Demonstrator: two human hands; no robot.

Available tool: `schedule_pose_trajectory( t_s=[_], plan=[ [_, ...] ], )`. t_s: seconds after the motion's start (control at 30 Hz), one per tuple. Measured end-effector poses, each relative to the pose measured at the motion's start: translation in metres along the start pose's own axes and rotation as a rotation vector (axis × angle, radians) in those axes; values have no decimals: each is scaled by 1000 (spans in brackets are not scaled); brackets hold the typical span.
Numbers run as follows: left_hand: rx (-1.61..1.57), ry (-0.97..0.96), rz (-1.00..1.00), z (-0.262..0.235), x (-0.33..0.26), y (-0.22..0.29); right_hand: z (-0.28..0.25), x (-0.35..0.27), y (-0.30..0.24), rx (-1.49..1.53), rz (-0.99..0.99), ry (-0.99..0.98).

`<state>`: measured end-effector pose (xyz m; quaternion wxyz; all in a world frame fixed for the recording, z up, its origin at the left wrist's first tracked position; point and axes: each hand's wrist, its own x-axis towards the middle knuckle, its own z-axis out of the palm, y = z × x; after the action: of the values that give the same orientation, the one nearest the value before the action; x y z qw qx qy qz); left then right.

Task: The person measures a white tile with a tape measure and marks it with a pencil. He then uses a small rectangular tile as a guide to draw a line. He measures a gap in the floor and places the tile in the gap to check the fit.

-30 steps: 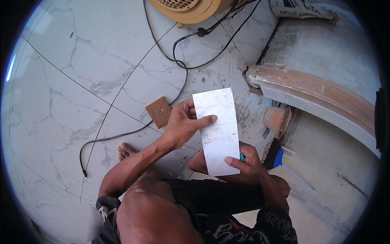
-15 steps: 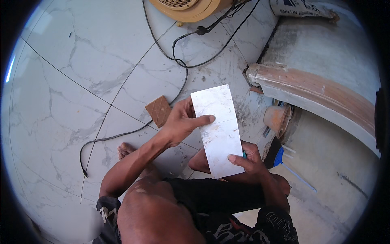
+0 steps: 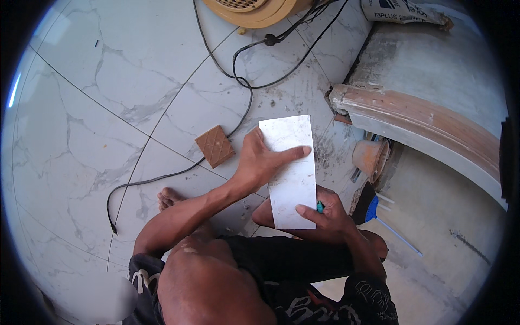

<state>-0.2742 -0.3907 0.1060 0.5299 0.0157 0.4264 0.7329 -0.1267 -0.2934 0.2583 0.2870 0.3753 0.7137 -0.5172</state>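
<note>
A long white tile strip (image 3: 293,181) with greyish smudges lies across the space between my knees, held up off the floor. My left hand (image 3: 261,164) grips its left edge near the far end, the thumb stretched across the face almost to the right edge. At the near right corner my right hand (image 3: 330,215) pinches the strip, thumb on top and fingers underneath. A small teal object (image 3: 320,207) shows between the right hand's fingers and the tile edge; what it is stays hidden.
A brown square tile piece (image 3: 215,146) lies on the marble-patterned floor over a black cable (image 3: 157,183). A yellow machine (image 3: 244,15) stands at the far side. On the right are a curved step edge (image 3: 417,116), a dirty bucket (image 3: 369,158), a blue-handled brush (image 3: 374,208) and a bag (image 3: 403,13).
My left thumb has slid across the tile strip toward its right edge. The strip has turned a little more upright, and its near end has shifted left and away from me.
</note>
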Motion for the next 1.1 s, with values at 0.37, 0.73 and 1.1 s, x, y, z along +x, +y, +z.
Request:
schedule_pose_trajectory(
  t_s=[0.37, 0.73, 1.1],
  plan=[
    [-141, -54, -121, -27, 18, 3, -6, -1, -9, 190, -32, 45],
    [-78, 28, 23, -23, -1, -6, -8, 4, -1, -22, -48, -10],
    [-66, -31, -69, -36, 4, -7, -6, 3, 11, 92, -90, 72]
  ],
)
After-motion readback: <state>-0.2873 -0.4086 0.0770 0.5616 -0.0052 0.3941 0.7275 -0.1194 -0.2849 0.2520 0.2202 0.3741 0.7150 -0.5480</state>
